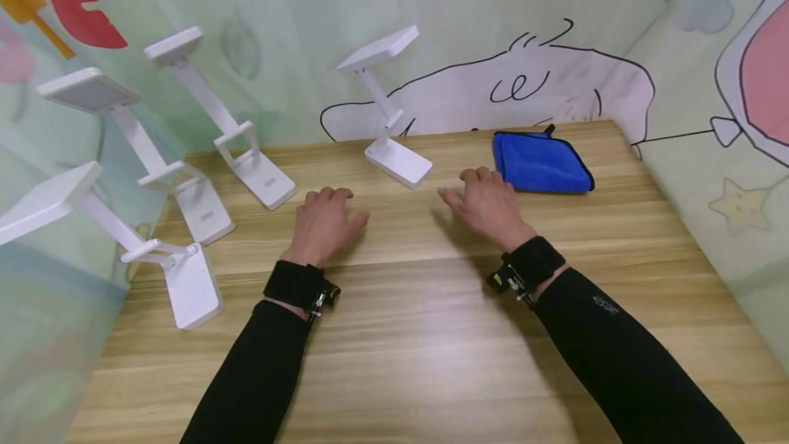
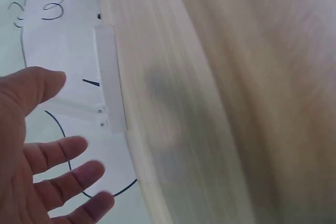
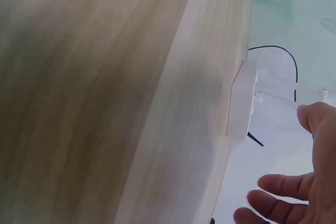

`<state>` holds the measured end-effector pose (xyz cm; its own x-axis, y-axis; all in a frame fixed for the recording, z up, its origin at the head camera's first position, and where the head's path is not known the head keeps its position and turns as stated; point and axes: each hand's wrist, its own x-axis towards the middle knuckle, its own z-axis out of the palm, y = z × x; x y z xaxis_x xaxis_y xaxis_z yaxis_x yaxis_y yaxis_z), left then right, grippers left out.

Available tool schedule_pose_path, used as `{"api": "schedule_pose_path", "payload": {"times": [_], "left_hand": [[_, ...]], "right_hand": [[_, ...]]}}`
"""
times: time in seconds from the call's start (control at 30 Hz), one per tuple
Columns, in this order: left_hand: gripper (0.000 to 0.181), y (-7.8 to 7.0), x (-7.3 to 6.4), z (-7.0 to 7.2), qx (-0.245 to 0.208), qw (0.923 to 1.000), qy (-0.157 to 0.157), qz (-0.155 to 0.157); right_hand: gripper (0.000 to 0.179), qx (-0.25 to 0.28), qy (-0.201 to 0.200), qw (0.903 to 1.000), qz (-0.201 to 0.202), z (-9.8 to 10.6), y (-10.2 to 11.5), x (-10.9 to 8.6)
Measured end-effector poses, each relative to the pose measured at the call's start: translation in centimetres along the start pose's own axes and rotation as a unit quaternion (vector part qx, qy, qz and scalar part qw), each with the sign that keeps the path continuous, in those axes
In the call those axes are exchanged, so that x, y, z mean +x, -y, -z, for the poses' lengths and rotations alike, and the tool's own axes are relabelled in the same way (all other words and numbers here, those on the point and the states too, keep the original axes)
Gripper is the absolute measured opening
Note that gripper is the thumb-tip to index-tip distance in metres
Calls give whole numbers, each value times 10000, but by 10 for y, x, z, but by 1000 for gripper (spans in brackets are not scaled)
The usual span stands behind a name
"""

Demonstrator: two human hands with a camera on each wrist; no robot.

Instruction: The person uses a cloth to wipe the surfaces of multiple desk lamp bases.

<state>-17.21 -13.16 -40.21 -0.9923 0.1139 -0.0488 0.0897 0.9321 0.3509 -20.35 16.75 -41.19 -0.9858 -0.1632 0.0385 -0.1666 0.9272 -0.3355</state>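
Note:
A white folding desk lamp [image 1: 399,162] stands at the back middle of the table, its head tilted above its base. My left hand [image 1: 323,225] hovers in front and to the left of that lamp, fingers spread and holding nothing. On the other side my right hand [image 1: 487,205] is held with thumb and fingers apart, also holding nothing. Its fingertips are close to a folded blue cloth [image 1: 542,162] with black edging. In the left wrist view the lamp's base [image 2: 109,77] shows beyond my thumb; the right wrist view has the base [image 3: 241,100] beyond my right hand.
Three more white lamps stand along the left side: a rear one [image 1: 265,177], a middle one [image 1: 203,211] and a front one [image 1: 194,286]. A printed curtain [image 1: 277,53] hangs right behind the wooden table [image 1: 407,348] and along both sides.

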Motion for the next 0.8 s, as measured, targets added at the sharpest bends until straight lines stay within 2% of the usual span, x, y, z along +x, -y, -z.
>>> {"api": "schedule_pose_path", "payload": {"times": [0.2,0.33,0.43,0.57,0.67,0.8], "left_hand": [[40,2,-15,-1,-16,9998,42,-215],[22,3,-23,-5,-187,9983,274,-483],[16,5,-28,-11,-323,9958,516,-683],[14,8,-34,-20,-291,9935,722,-826],[13,7,-34,-26,-94,9937,699,-866],[38,-1,-19,-30,213,9932,550,-1002]], "right_hand": [[54,63,-177,9995,266,-2,0,-4],[38,164,-180,9989,400,-4,-1,-9],[30,218,-111,9988,416,-4,-3,-11],[24,209,41,9994,281,-4,-12,-13],[22,152,132,9997,159,-4,-20,-16],[21,131,180,9997,82,-3,-29,-19]]}}
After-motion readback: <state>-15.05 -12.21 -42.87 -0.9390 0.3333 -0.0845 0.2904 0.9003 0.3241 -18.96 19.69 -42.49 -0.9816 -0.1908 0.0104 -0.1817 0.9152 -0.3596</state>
